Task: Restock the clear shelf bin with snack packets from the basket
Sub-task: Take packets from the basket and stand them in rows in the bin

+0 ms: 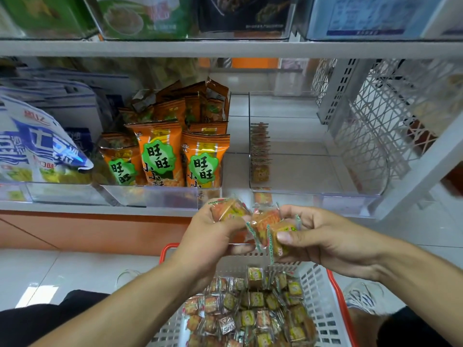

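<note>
Head view: our left hand [215, 229] grips one snack packet [229, 209] while our right hand [318, 236] pinches a couple more packets [271, 227], both above the basket [323, 291] at 6 o'clock. The clear shelf bin [313, 156] sits at 1 o'clock with just one row of packets along its left wall.

Snack packets [263, 221]: glossy, crinkled clear film. Basket [323, 296]: white slotted plastic, red rim. Shelf bin [313, 171]: clear, smooth, shiny plastic. Orange bags [157, 154]: glossy foil-like wrap. Side panel [370, 116]: matt white perforated lattice, possibly metal. Floor [75, 266]: polished tile.
</note>
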Available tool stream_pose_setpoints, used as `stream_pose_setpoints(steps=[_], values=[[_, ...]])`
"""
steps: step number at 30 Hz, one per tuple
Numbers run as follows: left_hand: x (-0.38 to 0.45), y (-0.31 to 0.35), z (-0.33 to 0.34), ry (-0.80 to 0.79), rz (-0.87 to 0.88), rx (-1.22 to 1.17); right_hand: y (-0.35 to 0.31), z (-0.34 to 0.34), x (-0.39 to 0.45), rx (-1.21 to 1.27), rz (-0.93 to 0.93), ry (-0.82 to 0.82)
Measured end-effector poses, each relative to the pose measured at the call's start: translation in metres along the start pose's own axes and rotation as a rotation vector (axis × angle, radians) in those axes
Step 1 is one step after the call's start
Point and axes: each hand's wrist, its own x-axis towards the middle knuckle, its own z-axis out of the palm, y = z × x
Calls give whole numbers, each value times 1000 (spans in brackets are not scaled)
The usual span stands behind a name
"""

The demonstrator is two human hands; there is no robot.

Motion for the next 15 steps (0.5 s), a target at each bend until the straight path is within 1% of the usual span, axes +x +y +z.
stream_pose_setpoints(steps=[1,3,5,7,9,12,15], values=[[-1,0,0,5,19,48,1,1,1,-2,4,-14],[-4,-1,2,-77,20,76,3,3,3,-18,10,-36],[-6,0,3,-175,-52,-8,2,5,5,-31,-1,-50],[-6,3,4,-229,-151,-125,1,5,5,-23,-14,-42],[-5,7,3,-239,-201,-171,-1,5,4,-5,-20,-26],[-6,9,3,-211,-166,-141,0,4,4,-14,-42,0],[-5,11,1,-183,-180,-154,0,4,4,-149,-102,102]])
